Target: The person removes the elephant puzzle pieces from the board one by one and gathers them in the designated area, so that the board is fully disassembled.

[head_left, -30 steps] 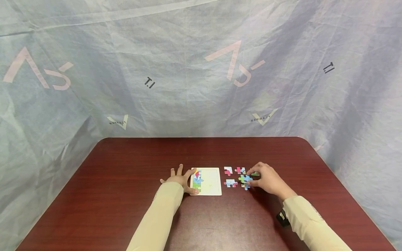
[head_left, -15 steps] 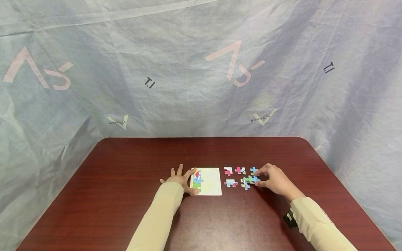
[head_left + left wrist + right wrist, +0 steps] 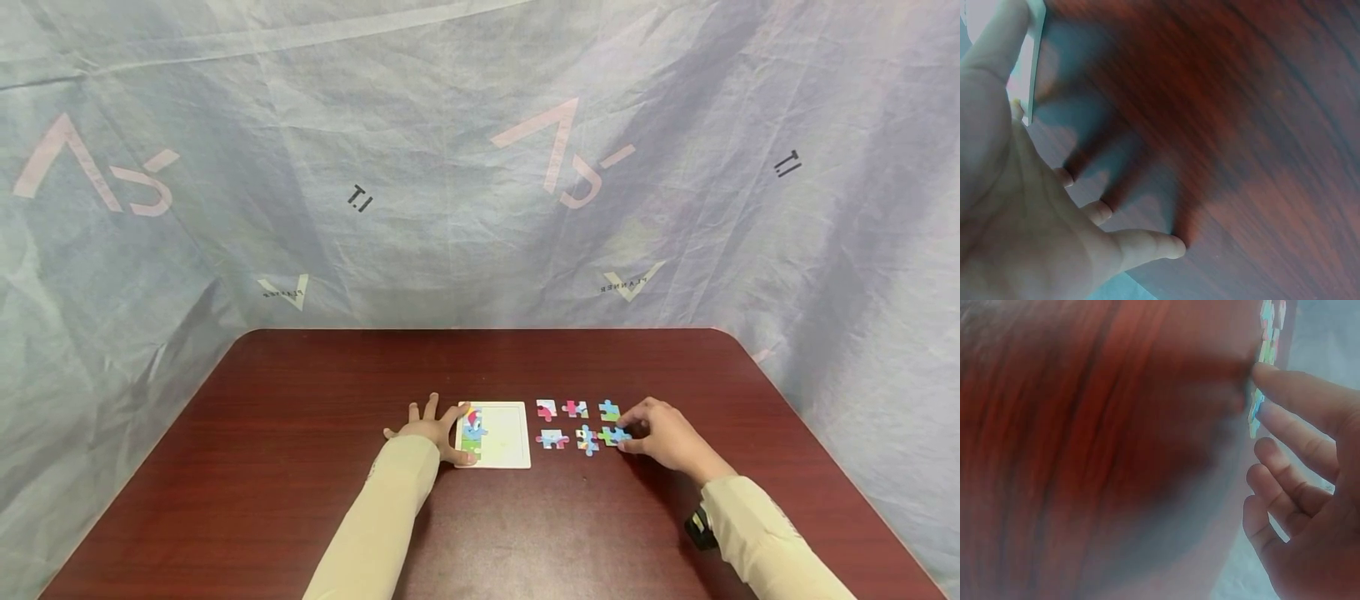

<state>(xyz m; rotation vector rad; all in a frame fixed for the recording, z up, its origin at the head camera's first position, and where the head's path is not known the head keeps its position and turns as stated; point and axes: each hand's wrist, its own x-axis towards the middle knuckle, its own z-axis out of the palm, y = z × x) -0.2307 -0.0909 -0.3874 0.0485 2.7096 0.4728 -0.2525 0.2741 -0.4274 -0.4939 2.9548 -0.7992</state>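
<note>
My left hand [image 3: 426, 433] spreads its fingers on the table, thumb and index finger on the left side of a white puzzle board [image 3: 506, 437]. Joined picture pieces in blue, green and red fill the board's left strip. In the left wrist view, the hand [image 3: 1029, 200] lies beside the board's pale edge [image 3: 1034, 69]. My right hand [image 3: 671, 437] pinches a blue-and-green puzzle piece [image 3: 611, 436] between thumb and index finger, low at the table. In the right wrist view, the thumb and a finger of that hand [image 3: 1310, 462] meet the piece's edges, the other fingers loosely bent.
Several loose puzzle pieces lie in two rows right of the board, among them a pink-and-white piece [image 3: 546, 409], a blue-and-green one [image 3: 609, 410] and a blue one with an eye [image 3: 587, 440]. A grey printed cloth [image 3: 450, 167] hangs behind the dark red table [image 3: 300, 500].
My right hand has moved right with the blue-and-green piece, from over the other pieces to the right end of the near row, uncovering the pieces there. The left hand has stayed put.
</note>
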